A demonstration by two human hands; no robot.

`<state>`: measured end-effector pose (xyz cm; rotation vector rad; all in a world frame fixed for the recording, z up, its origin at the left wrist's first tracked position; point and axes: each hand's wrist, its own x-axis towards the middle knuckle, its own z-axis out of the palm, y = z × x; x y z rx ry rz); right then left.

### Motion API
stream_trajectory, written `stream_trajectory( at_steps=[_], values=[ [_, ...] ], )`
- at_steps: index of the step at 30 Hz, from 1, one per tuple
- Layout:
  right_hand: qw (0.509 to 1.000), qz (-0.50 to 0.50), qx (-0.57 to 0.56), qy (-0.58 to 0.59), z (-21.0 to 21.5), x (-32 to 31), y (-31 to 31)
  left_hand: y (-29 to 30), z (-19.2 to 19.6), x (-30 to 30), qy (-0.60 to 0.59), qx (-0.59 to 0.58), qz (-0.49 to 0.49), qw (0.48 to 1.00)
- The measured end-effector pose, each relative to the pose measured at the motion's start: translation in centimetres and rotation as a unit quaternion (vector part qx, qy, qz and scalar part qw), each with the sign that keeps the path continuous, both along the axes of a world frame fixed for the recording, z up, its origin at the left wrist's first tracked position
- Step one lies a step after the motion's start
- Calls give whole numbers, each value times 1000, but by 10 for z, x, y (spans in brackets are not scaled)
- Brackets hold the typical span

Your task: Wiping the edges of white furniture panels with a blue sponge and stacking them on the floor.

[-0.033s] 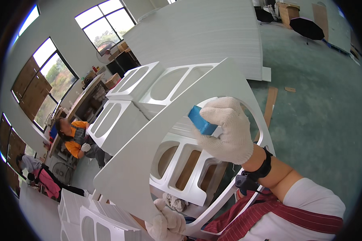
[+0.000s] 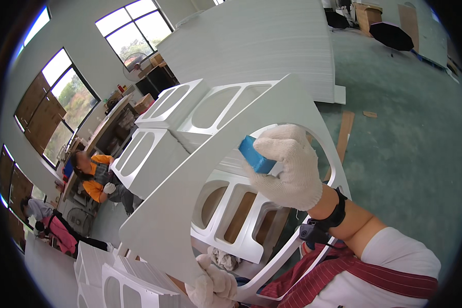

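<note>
Two gloved hands are at work on one white panel [image 2: 190, 205], which is held tilted up off the stacks below. The right hand [image 2: 290, 167] is closed on a blue block [image 2: 255, 155], pressed against the inner rim of the panel's large rounded cutout, at its upper edge. The left hand [image 2: 213, 285] is clamped on the panel's lower edge, near the bottom of the picture, and the whole weight appears to be borne there. A slip is judged the main risk: the panel is wide and thin, it is gripped at one low point only, and the pressure of the block is applied high up, so it could be twisted out of the left glove and dropped onto the white cutout pieces [image 2: 231, 205] lying beneath. The narrow frame around the cutout could also be flexed or cracked if the block is pushed too hard. The block itself is pinched by the fingertips alone and could be lost through the opening. Stacks of panels [image 2: 113, 277] lie close at lower left and could be knocked. Other people [image 2: 95, 177] are seated well apart, by the windows [image 2: 133, 36].
</note>
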<state>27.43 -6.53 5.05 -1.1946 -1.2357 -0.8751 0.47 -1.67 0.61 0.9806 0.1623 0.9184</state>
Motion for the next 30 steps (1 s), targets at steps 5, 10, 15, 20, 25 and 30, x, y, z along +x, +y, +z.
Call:
stream_trajectory(
  at_steps=[5, 10, 15, 20, 25, 30],
  values=[
    [1000, 9, -12, -17, 3, -4, -3, -1, 3, 0, -1, 0, 2, 1000],
    [1000, -2, 8, -11, 2, -1, 0, -3, 6, 1, 10, -3, 17, 1000],
    [997, 74, -10, 20, 4, -3, -3, -1, 5, -1, 1, -3, 5, 1000],
    [894, 315, 68, 310, 1, -6, -13, 2, 2, -3, 1, -3, 5, 1000],
    [746, 454, 46, 485, 12, 1, -25, 3, 0, -3, -11, 1, 3, 1000],
    [646, 554, 47, 523, 10, 7, -24, 5, -4, -6, -9, 3, -10, 1000]
  ],
)
